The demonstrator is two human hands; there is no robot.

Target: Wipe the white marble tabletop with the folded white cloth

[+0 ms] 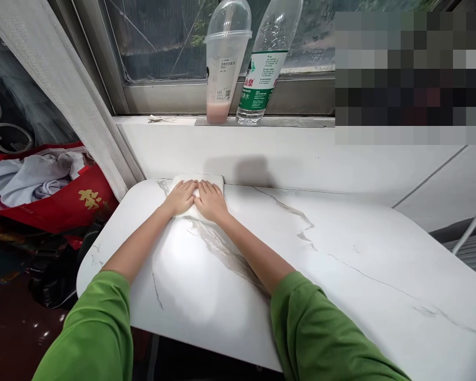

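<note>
A white cloth (218, 182) lies folded flat on the marble-patterned white table (341, 233), close to its far edge by the wall. My left hand (180, 197) rests palm down on the left part of the cloth, fingers stretched out. Beside it, my right hand (209, 201) lies flat on the same cloth, with its fingers pointing away from me. The two hands touch or nearly touch at the thumbs. Both palms and much of the cloth under them are hidden.
On the windowsill stand a lidded plastic cup (224, 74) with pink drink in the bottom and a leaning water bottle (264, 74). A red bag (59, 198) holding clothes is left of the table, near a pale curtain (63, 69). The upper right is pixelated.
</note>
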